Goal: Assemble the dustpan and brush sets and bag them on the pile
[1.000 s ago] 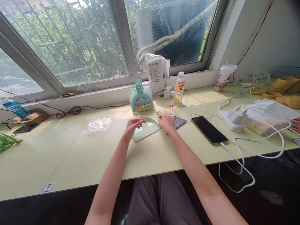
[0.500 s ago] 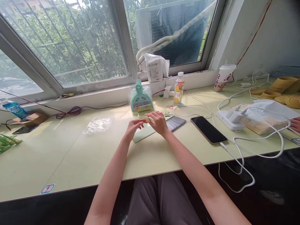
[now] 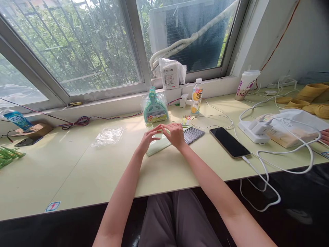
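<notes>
A pale green dustpan [image 3: 157, 147] lies on the table beneath my hands. Beside it, a small hand brush [image 3: 194, 134] with grey bristles points off to the right. My right hand [image 3: 174, 133] is closed around the brush's light green handle end, knuckles up. Just left of it, my left hand [image 3: 149, 137] has its fingers stretched out and its thumb apart; its fingertips reach the right hand's fingertips. What lies between the fingertips is too small to make out. Behind the hands stands a stack of wrapped green dustpan sets [image 3: 155, 108].
Flattened clear plastic wrap [image 3: 108, 136] lies to the left. To the right are a phone [image 3: 230, 142] on a white cable, a power strip [image 3: 253, 132] and a paper bag [image 3: 282, 128]. A drink bottle [image 3: 196, 97] stands behind. Another person's hand [image 3: 325, 136] shows at the right edge.
My left hand's thumb and fingers have spread apart from their closer pinch at the handle end. My right hand stays almost in place. The dustpan and brush look unmoved.
</notes>
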A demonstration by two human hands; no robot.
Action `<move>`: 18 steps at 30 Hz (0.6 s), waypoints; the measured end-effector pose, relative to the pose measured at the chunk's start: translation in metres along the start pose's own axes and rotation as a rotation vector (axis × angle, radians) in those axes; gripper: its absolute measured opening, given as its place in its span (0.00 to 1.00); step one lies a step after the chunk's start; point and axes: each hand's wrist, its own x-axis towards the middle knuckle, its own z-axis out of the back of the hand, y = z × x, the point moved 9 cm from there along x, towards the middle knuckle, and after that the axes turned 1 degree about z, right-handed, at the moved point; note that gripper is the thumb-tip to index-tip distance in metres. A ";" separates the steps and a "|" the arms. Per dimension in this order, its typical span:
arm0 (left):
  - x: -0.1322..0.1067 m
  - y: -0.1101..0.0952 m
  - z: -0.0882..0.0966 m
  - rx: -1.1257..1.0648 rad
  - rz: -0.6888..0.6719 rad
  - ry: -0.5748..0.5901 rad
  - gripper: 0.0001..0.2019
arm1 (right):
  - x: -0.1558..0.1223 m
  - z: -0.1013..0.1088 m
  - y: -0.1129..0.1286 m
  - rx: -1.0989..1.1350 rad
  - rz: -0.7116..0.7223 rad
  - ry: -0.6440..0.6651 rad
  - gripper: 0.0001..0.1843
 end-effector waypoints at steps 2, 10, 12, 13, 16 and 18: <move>0.000 -0.001 -0.002 0.032 -0.011 0.010 0.23 | 0.000 0.004 -0.002 -0.005 -0.022 -0.031 0.20; -0.003 -0.010 -0.011 0.274 -0.087 0.046 0.24 | 0.003 -0.002 -0.003 0.071 -0.017 -0.003 0.15; -0.005 -0.011 -0.017 0.306 -0.082 0.076 0.25 | 0.003 -0.004 -0.006 0.103 -0.036 -0.012 0.15; -0.005 -0.011 -0.019 0.314 -0.076 0.086 0.25 | 0.003 -0.005 -0.007 0.118 -0.044 -0.018 0.15; -0.007 -0.012 -0.022 0.341 -0.062 0.096 0.26 | 0.003 -0.005 -0.008 0.147 -0.052 -0.027 0.14; -0.007 -0.013 -0.023 0.364 -0.059 0.096 0.26 | 0.003 -0.005 -0.009 0.153 -0.058 -0.022 0.15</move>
